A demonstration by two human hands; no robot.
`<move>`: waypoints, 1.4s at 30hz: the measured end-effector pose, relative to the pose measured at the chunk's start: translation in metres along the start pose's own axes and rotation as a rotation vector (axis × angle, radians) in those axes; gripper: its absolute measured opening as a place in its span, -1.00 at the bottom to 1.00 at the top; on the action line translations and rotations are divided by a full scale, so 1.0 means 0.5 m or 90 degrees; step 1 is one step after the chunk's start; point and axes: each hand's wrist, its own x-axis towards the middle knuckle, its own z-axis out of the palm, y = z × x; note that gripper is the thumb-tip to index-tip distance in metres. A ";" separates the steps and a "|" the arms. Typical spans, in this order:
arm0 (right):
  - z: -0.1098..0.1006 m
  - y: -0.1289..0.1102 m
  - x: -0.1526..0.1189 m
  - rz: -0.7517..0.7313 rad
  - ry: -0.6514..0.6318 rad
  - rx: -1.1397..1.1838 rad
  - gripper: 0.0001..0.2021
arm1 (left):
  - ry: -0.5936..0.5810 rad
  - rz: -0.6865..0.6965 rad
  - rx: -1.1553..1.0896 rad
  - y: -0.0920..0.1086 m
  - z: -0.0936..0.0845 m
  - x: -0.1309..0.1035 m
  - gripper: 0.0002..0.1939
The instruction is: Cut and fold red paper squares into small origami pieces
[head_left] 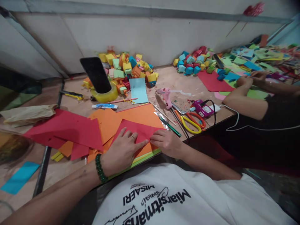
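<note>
A sheet of red paper (138, 133) lies over orange paper (140, 114) at the table's front edge. My left hand (123, 150) rests on the red sheet with its fingers spread and the index finger pointing to the right. At the sheet's near right edge, my right hand (166, 142) has its fingers closed together on the red paper, the thumb hidden. Both hands' fingertips nearly meet there. Just past my right hand lie a green pen (173, 129) and scissors (191, 122) with yellow and orange handles.
Behind stand a phone (96, 75) in a tape roll (105, 94) and a pile of folded paper cubes (126, 67). A pink glue gun (165, 96) and a purple device (203, 108) with cables lie right. A co-worker's hands (252, 79) handle paper at far right. Red scraps (77, 128) lie left.
</note>
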 end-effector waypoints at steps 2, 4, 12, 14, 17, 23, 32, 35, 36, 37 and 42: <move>0.000 0.014 -0.021 0.014 0.025 0.009 -0.71 | 0.007 0.001 0.007 0.000 0.002 -0.004 -0.48; -0.009 0.026 -0.037 0.037 0.054 0.009 -0.69 | 0.011 0.003 0.004 0.001 0.003 -0.007 -0.47; -0.029 0.030 -0.039 0.060 0.077 -0.029 -0.70 | 0.021 -0.013 0.019 0.035 0.008 0.001 -0.38; -0.024 0.032 -0.043 0.063 0.082 -0.021 -0.70 | 0.021 -0.019 0.034 0.041 0.007 -0.004 -0.35; -0.023 0.037 -0.052 0.071 0.093 -0.005 -0.68 | 0.045 -0.046 0.035 0.044 0.011 -0.032 -0.38; -0.054 0.011 -0.020 0.104 0.039 -0.071 -0.75 | 0.109 -0.086 -0.009 0.054 0.044 -0.111 -0.38; 0.003 -0.058 0.020 0.004 -0.103 0.004 -0.75 | 0.108 -0.122 -0.017 0.066 0.057 -0.124 -0.41; 0.002 -0.035 -0.020 0.097 -0.036 0.000 -0.72 | 0.106 -0.126 -0.015 0.064 0.059 -0.127 -0.41; -0.003 -0.028 -0.031 0.118 -0.006 -0.008 -0.70 | 0.106 -0.125 -0.013 0.063 0.061 -0.127 -0.40; -0.010 -0.022 -0.039 0.133 0.021 -0.016 -0.68 | 0.107 -0.126 -0.011 0.063 0.062 -0.128 -0.41; -0.022 -0.019 -0.050 0.159 0.112 -0.031 -0.63 | 0.119 -0.119 -0.002 0.066 0.067 -0.128 -0.44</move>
